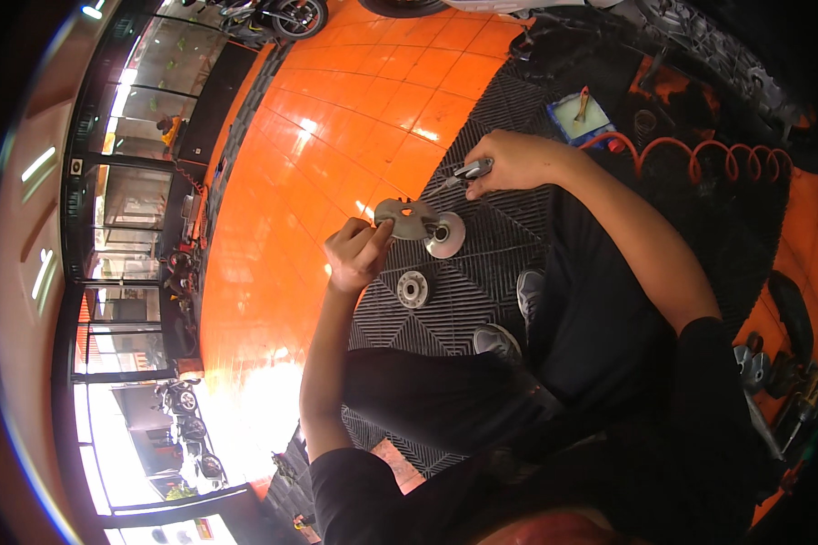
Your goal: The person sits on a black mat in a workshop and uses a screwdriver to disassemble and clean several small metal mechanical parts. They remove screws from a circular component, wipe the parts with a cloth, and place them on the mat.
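My left hand point(358, 256) pinches the edge of a flat grey metal plate point(413, 222) that has a hole in its middle and small tabs on its rim. In my right hand point(521, 162) is a grey air blow gun point(473, 169). Its thin nozzle points down and left toward the plate, apart from it. Below the plate, a shiny cone-faced metal disc point(445, 241) rests on the black ribbed mat point(473, 295), partly covered by the plate. A smaller round metal part point(413, 289) with a central hole lies nearer me on the mat.
A red coiled hose point(695, 159) runs across the right side. Beyond my right hand sits a blue tray point(577, 118) with a brush point(583, 102) in it. Tools point(800, 409) and parts lie at the far right. Motorcycles stand at the far edge; my shoes point(497, 341) are close by.
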Motion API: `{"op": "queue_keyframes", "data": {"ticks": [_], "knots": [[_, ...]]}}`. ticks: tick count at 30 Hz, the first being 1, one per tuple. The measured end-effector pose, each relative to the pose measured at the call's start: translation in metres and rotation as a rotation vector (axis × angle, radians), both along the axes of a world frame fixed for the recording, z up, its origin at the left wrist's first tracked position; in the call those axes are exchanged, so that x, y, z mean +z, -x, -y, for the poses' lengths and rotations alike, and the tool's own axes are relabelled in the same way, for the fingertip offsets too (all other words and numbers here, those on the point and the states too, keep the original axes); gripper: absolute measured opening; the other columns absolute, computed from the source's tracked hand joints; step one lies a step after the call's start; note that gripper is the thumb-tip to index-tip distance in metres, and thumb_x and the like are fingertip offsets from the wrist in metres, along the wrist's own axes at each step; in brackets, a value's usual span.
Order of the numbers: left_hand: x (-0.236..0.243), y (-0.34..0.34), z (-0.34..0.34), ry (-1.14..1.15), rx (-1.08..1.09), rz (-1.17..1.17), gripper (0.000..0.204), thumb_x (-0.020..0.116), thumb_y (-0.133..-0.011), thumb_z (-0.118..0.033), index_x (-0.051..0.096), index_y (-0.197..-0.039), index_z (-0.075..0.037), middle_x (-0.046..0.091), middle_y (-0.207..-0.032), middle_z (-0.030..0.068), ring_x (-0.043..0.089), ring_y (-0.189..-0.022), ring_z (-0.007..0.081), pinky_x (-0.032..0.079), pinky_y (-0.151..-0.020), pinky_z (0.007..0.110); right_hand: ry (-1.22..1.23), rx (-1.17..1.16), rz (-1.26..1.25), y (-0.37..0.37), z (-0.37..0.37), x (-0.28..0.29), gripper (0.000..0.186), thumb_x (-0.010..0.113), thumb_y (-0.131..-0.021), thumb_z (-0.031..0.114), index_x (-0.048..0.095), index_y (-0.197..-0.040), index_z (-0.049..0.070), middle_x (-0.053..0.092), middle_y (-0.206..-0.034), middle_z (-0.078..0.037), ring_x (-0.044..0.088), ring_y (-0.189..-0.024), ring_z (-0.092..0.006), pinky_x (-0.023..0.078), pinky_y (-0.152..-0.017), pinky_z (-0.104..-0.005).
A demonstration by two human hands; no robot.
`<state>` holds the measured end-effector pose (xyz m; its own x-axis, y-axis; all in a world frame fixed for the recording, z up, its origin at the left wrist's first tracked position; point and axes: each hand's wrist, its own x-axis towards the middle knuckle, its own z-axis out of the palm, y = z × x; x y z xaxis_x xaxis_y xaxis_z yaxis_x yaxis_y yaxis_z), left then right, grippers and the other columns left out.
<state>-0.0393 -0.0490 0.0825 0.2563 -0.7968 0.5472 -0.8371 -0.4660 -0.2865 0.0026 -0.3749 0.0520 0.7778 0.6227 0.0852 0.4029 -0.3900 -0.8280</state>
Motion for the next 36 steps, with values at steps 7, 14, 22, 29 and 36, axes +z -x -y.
{"op": "queue_keyframes", "data": {"ticks": [7,14,22,29,36], "knots": [[-0.004,-0.003,0.004,-0.002,-0.038,0.016,0.044,0.081,-0.068,-0.007,0.066,-0.110,-0.009,0.048,-0.060,-0.0016,0.056,-0.058,0.0163,0.041,-0.043,0.029,-0.062,0.017,-0.049,-0.001,0.002,0.003,0.026,0.079,-0.083,0.027,0.073,-0.090,0.003,0.065,-0.067,-0.006,0.058,-0.060,-0.0158,0.044,-0.060,-0.0336],[-0.007,0.000,0.005,-0.046,-0.009,-0.007,0.038,0.080,-0.071,-0.008,0.066,-0.107,-0.009,0.046,-0.059,-0.0017,0.053,-0.056,0.0154,0.041,-0.043,0.028,-0.136,0.096,-0.159,0.011,0.000,0.015,0.025,0.079,-0.083,0.026,0.074,-0.090,0.003,0.066,-0.069,-0.004,0.058,-0.063,-0.0127,0.044,-0.062,-0.0310],[-0.010,-0.003,0.006,-0.045,-0.024,-0.005,0.035,0.079,-0.072,-0.008,0.067,-0.104,-0.009,0.045,-0.058,-0.0019,0.053,-0.056,0.0143,0.040,-0.041,0.027,-0.120,0.117,-0.096,0.014,-0.003,0.019,0.026,0.079,-0.084,0.026,0.074,-0.089,0.002,0.067,-0.070,-0.004,0.057,-0.063,-0.0128,0.044,-0.061,-0.0311],[-0.012,-0.001,0.013,-0.045,-0.056,-0.018,0.036,0.078,-0.070,-0.002,0.065,-0.103,-0.010,0.049,-0.058,-0.0017,0.055,-0.056,0.0153,0.040,-0.041,0.028,-0.123,0.019,-0.064,0.000,-0.007,0.004,0.027,0.078,-0.084,0.028,0.073,-0.085,0.002,0.062,-0.064,-0.005,0.053,-0.058,-0.0138,0.041,-0.058,-0.0345],[-0.004,-0.006,0.009,0.057,-0.035,0.016,0.039,0.080,-0.069,-0.005,0.067,-0.106,-0.009,0.048,-0.059,-0.0014,0.056,-0.058,0.0156,0.042,-0.043,0.029,-0.096,-0.031,-0.057,-0.003,-0.001,-0.003,0.026,0.078,-0.084,0.027,0.072,-0.084,0.001,0.059,-0.061,-0.005,0.051,-0.057,-0.0135,0.040,-0.058,-0.0344]]}}
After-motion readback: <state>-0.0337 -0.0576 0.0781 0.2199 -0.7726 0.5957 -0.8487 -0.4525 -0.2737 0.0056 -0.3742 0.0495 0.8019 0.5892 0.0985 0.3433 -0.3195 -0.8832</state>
